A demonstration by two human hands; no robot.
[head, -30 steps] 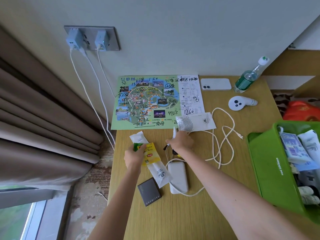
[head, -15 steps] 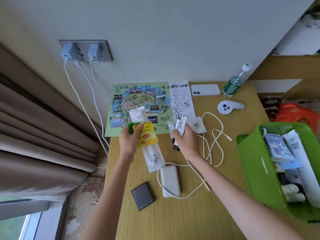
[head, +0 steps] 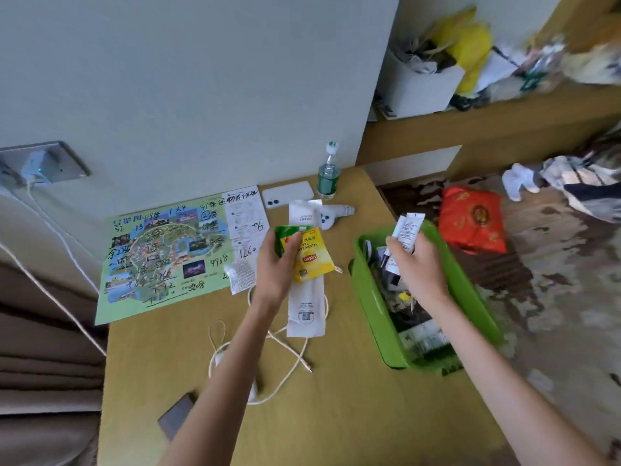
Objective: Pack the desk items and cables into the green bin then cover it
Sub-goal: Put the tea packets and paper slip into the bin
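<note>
My right hand (head: 416,267) grips two small white tubes (head: 408,228) over the open green bin (head: 373,297) at the right edge of the desk (head: 353,398); the tubes stand almost upright, their flat ends pointing up and a little to the right. My left hand (head: 275,267) pinches a yellow tea sachet (head: 311,260), a green packet (head: 289,233) and a long white packet (head: 305,307) above the desk, and the long axis of the white packet runs from far to near, its near end over the white cable (head: 289,351).
</note>
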